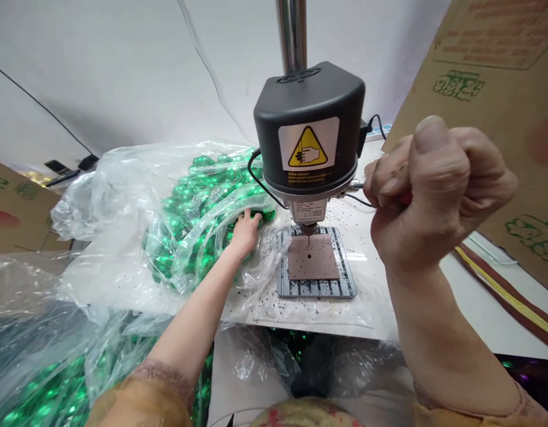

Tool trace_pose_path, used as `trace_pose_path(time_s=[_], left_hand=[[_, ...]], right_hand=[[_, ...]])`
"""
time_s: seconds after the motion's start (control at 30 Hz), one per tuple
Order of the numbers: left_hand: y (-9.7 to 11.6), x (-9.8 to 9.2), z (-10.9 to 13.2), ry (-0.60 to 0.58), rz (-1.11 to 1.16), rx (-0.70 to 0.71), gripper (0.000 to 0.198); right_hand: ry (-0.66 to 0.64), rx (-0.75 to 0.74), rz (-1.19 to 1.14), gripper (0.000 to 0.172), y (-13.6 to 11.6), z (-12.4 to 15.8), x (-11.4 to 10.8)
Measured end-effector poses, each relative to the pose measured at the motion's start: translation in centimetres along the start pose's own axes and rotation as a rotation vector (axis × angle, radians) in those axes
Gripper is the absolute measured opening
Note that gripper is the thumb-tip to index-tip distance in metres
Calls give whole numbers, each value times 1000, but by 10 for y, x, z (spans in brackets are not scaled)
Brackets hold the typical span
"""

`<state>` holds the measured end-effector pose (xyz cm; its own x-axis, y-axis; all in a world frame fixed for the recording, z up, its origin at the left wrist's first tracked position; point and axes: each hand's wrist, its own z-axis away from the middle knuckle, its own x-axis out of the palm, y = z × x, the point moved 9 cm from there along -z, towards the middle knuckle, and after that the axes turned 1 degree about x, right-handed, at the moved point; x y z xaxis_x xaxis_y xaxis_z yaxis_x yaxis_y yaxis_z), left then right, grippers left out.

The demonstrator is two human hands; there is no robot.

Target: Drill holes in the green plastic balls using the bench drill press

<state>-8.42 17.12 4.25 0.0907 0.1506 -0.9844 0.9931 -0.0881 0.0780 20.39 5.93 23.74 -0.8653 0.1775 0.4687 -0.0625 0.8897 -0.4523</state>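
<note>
L hand (246,234) is resting on the pile of shiny green round baubles (198,190), which is lying amid crinkled clear plastic film (127,178); fingers spread, can't tell if pinching any. R hand (443,196) is clenching a mostly hidden red grip (406,198) beside the black-and-grey bench drill press (309,130). Prob. picking step; next move's calling for a firm pinch, fingers clear of the thin metal bit (308,241).

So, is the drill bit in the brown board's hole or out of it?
Out: the drill bit stops short of the brown board, and the dark hole shows uncovered just below its tip.
</note>
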Motion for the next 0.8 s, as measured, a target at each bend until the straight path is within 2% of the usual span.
trace_pose_path(time_s=[0.07, 0.13, 0.23, 0.27, 0.33, 0.43, 0.53, 0.7, 0.8], left_hand=[[5, -12, 5, 60, 242, 20, 32], [10, -20, 16, 96, 624, -8, 26], [23, -13, 40, 15, 1314, -145, 31], [30, -8, 49, -32, 1495, -189, 34], [44, -2, 64, -99, 1721, -247, 38], [55, 7, 77, -132, 1831, -300, 44], [59, 15, 81, -113, 1801, -297, 47], [66, 20, 74, -9, 1579, -101, 53], [69, 24, 70, 57, 1542, -12, 58]], right_hand=[[4, -7, 8, 42, -1, 1, 0], [-7, -24, 5, 43, -2, 1, 1], [-12, -29, -11, 42, -1, 0, 1], [-10, -28, -16, 42, -1, 0, 0], [-2, -28, -23, 41, 0, 0, -1], [8, -26, -16, 41, 0, 0, -1], [1, -26, -19, 40, -1, 0, -1], [-7, -48, -36, 39, 0, 0, -3], [-14, -58, -29, 39, -1, 0, -2]])
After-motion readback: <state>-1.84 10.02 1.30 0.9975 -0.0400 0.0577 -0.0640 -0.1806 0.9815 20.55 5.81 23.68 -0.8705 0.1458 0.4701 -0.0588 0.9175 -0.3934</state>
